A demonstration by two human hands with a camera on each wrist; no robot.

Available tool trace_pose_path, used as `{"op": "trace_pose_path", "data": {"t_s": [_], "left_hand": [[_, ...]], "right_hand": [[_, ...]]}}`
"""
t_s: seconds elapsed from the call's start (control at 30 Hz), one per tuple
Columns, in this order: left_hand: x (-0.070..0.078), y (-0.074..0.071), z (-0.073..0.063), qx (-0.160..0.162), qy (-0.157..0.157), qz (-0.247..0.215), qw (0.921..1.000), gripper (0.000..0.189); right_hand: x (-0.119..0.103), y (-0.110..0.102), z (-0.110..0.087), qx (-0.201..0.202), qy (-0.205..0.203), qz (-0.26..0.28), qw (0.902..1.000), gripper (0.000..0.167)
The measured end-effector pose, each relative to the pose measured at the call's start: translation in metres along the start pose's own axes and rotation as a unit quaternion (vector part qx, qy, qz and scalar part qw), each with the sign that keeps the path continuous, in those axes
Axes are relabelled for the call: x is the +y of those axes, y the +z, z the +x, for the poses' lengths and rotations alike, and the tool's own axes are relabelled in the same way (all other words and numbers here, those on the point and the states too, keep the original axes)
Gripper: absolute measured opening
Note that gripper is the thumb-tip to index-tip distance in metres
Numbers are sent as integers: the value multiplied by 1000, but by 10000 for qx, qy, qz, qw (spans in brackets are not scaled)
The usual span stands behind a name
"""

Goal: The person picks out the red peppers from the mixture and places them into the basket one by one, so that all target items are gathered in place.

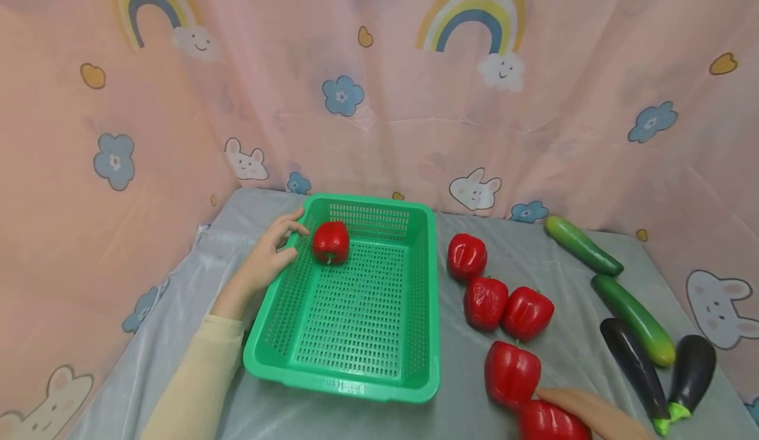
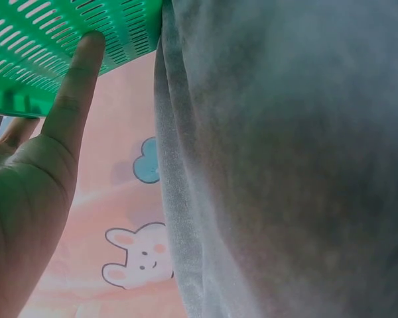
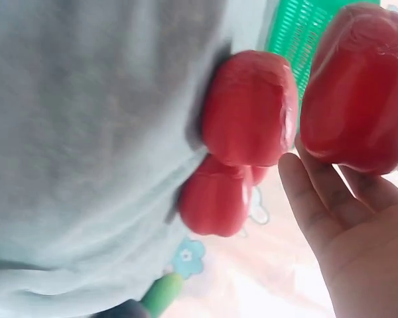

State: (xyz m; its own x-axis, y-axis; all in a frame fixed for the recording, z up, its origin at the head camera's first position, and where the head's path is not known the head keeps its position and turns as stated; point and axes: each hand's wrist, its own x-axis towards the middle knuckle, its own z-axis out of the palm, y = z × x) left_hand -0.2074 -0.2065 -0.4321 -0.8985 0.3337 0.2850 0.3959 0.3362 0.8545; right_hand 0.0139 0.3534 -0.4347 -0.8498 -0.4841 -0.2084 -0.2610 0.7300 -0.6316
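My left hand [image 1: 261, 262] grips the left rim of a green plastic basket [image 1: 350, 387]; in the left wrist view, one digit [image 2: 76, 93] presses the slotted outer wall. A red bell pepper [image 1: 331, 242] lies inside the basket, near its far left corner. At the bottom right, my right hand [image 1: 593, 410] holds another red bell pepper [image 1: 551, 421], cut off by the frame edge. The right wrist view shows this pepper [image 3: 361, 93] with fingers behind it. Beside it lies a bell pepper [image 1: 512, 374], with several more [image 1: 486, 303] farther back.
Two green zucchini [image 1: 584, 246] and two dark eggplants [image 1: 634, 367] lie on the right of the grey cloth [image 1: 456, 374]. A pink printed curtain [image 1: 391, 143] hangs behind and at both sides.
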Motion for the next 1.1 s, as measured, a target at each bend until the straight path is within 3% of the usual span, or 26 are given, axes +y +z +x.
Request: {"op": "trace_pose_path", "data": {"t_s": [0.1,0.2,0.43,0.67,0.83,1.1], "left_hand": [[0,0,0,11,-5,-7,10000,36],[-1,0,0,16,-13,7,10000,37],[-2,0,-1,-10,-13,65,10000,37],[1,0,0,-1,-1,-14,10000,37],[2,-1,0,-8,-18,-23,10000,37],[-1,0,0,-19,-28,-8,10000,38]], "right_hand": [[-5,-4,2,369,-495,-9,9981,100],[-16,-9,6,598,-688,6,9958,107],[-52,-17,21,820,-365,121,9959,94],[-78,-19,41,766,0,79,9970,87],[-97,-18,52,968,-75,268,9949,86],[-115,-18,70,1309,-751,183,9884,84]]}}
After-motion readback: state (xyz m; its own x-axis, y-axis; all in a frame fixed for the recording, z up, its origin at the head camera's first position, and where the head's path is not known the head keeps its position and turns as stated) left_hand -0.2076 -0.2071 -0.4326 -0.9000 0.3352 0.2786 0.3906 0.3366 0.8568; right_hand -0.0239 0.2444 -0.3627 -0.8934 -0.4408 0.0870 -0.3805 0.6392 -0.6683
